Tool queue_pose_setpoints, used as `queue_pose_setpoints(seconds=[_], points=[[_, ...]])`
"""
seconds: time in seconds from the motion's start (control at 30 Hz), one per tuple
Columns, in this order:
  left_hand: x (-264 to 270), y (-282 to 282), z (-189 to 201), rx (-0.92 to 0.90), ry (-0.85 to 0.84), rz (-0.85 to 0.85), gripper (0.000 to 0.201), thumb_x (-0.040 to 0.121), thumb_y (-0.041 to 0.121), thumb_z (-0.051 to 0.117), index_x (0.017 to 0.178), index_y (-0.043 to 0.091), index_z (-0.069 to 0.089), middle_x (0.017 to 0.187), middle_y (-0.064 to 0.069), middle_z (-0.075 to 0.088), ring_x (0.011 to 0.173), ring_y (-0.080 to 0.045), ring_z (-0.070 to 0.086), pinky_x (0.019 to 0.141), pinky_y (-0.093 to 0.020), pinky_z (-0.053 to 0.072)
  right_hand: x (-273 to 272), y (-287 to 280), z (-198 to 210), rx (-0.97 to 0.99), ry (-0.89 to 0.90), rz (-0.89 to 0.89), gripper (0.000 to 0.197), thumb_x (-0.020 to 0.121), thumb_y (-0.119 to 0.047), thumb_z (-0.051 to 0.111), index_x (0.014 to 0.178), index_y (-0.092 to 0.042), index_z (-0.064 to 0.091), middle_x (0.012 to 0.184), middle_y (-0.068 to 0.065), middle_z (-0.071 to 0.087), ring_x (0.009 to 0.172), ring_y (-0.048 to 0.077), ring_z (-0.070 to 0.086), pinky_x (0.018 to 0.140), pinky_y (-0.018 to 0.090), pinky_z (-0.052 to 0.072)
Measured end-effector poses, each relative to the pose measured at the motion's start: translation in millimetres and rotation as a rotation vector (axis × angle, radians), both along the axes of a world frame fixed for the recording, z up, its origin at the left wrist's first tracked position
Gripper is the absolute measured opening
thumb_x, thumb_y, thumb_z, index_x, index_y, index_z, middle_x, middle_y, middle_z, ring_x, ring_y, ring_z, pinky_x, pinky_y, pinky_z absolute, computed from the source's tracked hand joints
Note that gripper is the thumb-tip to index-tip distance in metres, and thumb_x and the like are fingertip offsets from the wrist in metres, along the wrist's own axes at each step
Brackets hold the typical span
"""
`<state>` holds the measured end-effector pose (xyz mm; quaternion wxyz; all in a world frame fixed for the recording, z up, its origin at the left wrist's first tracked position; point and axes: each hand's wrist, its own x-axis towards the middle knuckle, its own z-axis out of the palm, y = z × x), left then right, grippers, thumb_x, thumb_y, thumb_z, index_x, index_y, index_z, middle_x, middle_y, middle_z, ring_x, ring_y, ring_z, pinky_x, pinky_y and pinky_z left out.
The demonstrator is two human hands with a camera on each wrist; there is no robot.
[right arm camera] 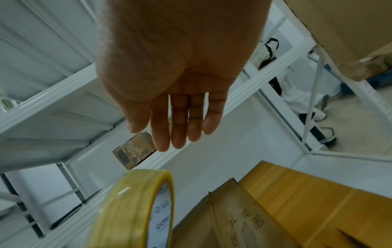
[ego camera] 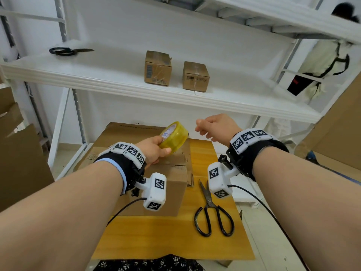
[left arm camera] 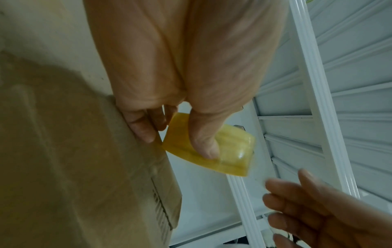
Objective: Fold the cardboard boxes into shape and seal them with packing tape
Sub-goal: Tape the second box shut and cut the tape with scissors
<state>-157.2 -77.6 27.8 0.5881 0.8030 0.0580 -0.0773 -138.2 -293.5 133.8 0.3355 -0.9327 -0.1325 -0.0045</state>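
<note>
Left hand has its grip on the tape, thumb on the outer band, fingers behind it, roll held up just over the box. Right hand is released, holds nothing, fingers relaxed, near the roll but apart from it. In the left wrist view the left fingers also touch the box edge. Box sits on the tabletop, folded up, top flaps down but I see no tape on the seam yet. My read: next is finding the tape end and pulling a strip. Handling: roll is light, stiff, smooth on the band so likely slick; best held by the rim or through the core, as now. Free end is thin, sticky film, will fold on itself if slack, so pinch it at the edge and keep it taut. I can't see the free end in any view. Box is light corrugated card, dents at corners, flaps may spring up; press flat near the seam while taping. Counts: 1 tape roll; 1 box on the tabletop; 2 boxes on the shelf, left one and right one, the left clearly taped, the right hard to tell; flat cardboard behind the box, count not clear; 2 scissors, 1 pair on the tabletop right of the box, 1 pair on the shelf.
</note>
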Motion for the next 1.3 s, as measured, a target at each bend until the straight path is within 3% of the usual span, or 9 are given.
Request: queue_pose_setpoints(seconds=[0.2,0.37,0.47,0.6,0.73,0.87,1.0,1.17,1.3], points=[[-2,0,0,0.031,0.0,-0.021,0.055,0.091,0.022,0.067,0.142,0.023,0.047,0.116,-0.007,0.062,0.094,-0.023,0.057,0.081,-0.034,0.051,-3,25,-4,0.003,0.156,-0.023,0.051,0.099,-0.05,0.048,0.092,-0.009,0.077,0.094,0.004,0.075,0.095,0.022,0.069,0.091,0.041,0.057],[-3,0,1,0.092,-0.004,-0.026,0.054,0.091,0.026,0.067,0.142,0.026,0.047,0.118,-0.005,0.064,0.108,-0.028,0.062,0.1,-0.045,0.051,-3,32,-4,-0.063,0.193,-0.039,0.052,0.096,-0.053,0.054,0.089,-0.007,0.077,0.091,0.005,0.075,0.094,0.022,0.071,0.09,0.039,0.057],[-4,-1,3,0.11,-0.015,-0.034,0.054,0.092,0.026,0.066,0.142,0.024,0.046,0.114,-0.005,0.063,0.096,-0.025,0.06,0.097,-0.04,0.051,-3,32,-3,-0.064,0.195,-0.037,0.048,0.094,-0.051,0.058,0.089,-0.006,0.075,0.092,0.005,0.074,0.094,0.022,0.07,0.09,0.038,0.057],[-5,-1,2,0.161,-0.014,-0.029,0.057,0.09,0.03,0.068,0.143,0.026,0.045,0.118,-0.006,0.064,0.107,-0.029,0.062,0.101,-0.047,0.05,-3,31,-3,-0.101,0.161,-0.027,0.045,0.096,-0.049,0.057,0.091,-0.008,0.075,0.093,0.004,0.074,0.093,0.021,0.07,0.089,0.037,0.058],[-5,-2,2,0.162,-0.016,-0.017,0.057,0.091,0.03,0.068,0.143,0.027,0.045,0.118,-0.004,0.064,0.108,-0.027,0.062,0.101,-0.046,0.049,-2,29,-4,-0.078,0.186,-0.011,0.043,0.094,-0.049,0.061,0.087,-0.009,0.074,0.087,0.002,0.073,0.089,0.021,0.07,0.087,0.036,0.058],[-3,-1,0,0.167,-0.013,-0.017,0.058,0.09,0.03,0.069,0.143,0.027,0.045,0.119,-0.004,0.064,0.11,-0.027,0.061,0.102,-0.046,0.049,0,28,-7,-0.079,0.223,-0.018,0.038,0.086,-0.047,0.073,0.091,-0.009,0.074,0.092,0.004,0.075,0.092,0.022,0.071,0.088,0.04,0.058],[-2,0,-3,0.149,0.0,-0.021,0.061,0.088,0.031,0.07,0.144,0.028,0.045,0.12,-0.004,0.065,0.11,-0.027,0.061,0.103,-0.047,0.048,-5,25,-8,-0.06,0.216,0.015,0.027,0.088,-0.038,0.074,0.096,-0.012,0.071,0.095,0.002,0.073,0.095,0.017,0.069,0.086,0.034,0.058],[-1,0,-4,0.131,0.006,-0.022,0.059,0.086,0.032,0.07,0.141,0.029,0.048,0.115,-0.005,0.066,0.105,-0.029,0.063,0.101,-0.05,0.049,-8,24,-7,-0.046,0.178,0.039,0.036,0.089,-0.048,0.068,0.098,-0.013,0.071,0.096,0.0,0.074,0.093,0.015,0.069,0.086,0.035,0.058],[-1,1,-2,0.122,0.01,-0.033,0.058,0.088,0.032,0.07,0.141,0.027,0.047,0.118,-0.006,0.064,0.095,-0.023,0.061,0.1,-0.048,0.051,-6,25,-6,-0.206,0.06,0.093,0.024,0.079,-0.035,0.082,0.091,-0.018,0.071,0.092,-0.002,0.072,0.091,0.015,0.066,0.082,0.032,0.055]])
